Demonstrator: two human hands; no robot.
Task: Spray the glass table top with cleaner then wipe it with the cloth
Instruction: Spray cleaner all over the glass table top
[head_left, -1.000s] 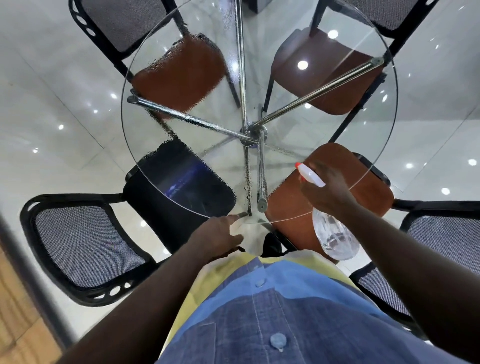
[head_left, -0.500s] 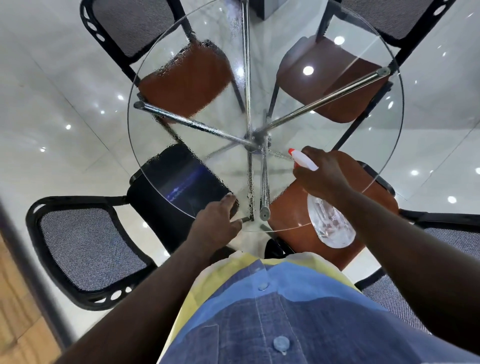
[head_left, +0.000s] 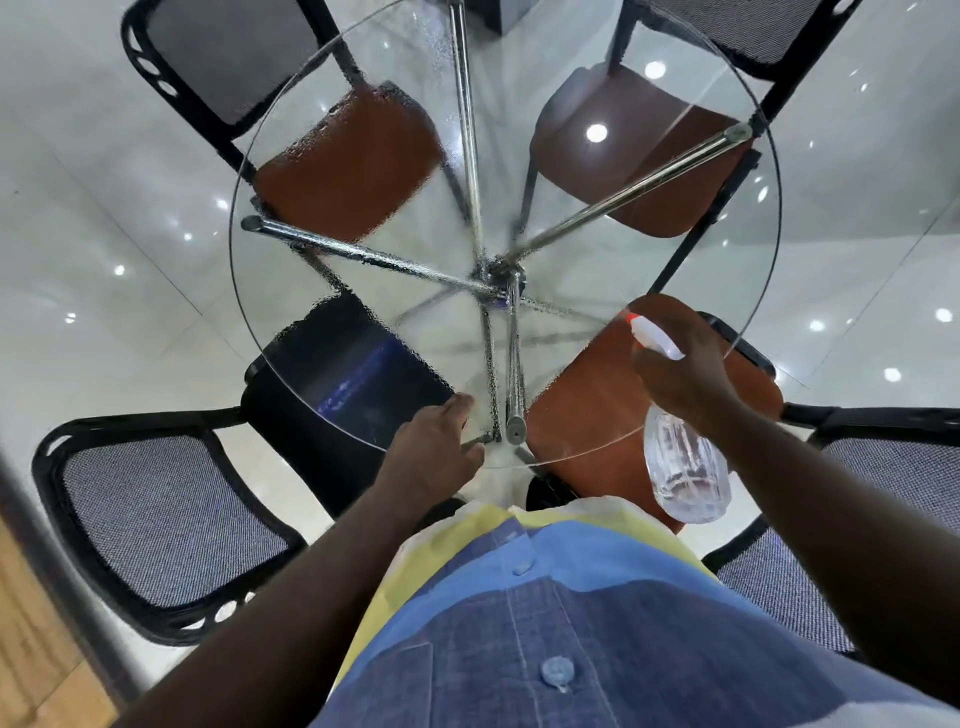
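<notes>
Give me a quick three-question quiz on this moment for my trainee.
1. True or false: the left hand holds the spray bottle.
2. The left hand: A) wipes with a cloth, B) rests on the glass table top at its near rim, C) grips a chair.
3. How many brown seats show through the glass?
Key: 1 false, the right hand holds it; 2 B; 3 three.

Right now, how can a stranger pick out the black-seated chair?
Start at the round glass table top. Of the chairs tucked under it, take the one beside the left hand. Only its seat is black; the other seats are brown.
</notes>
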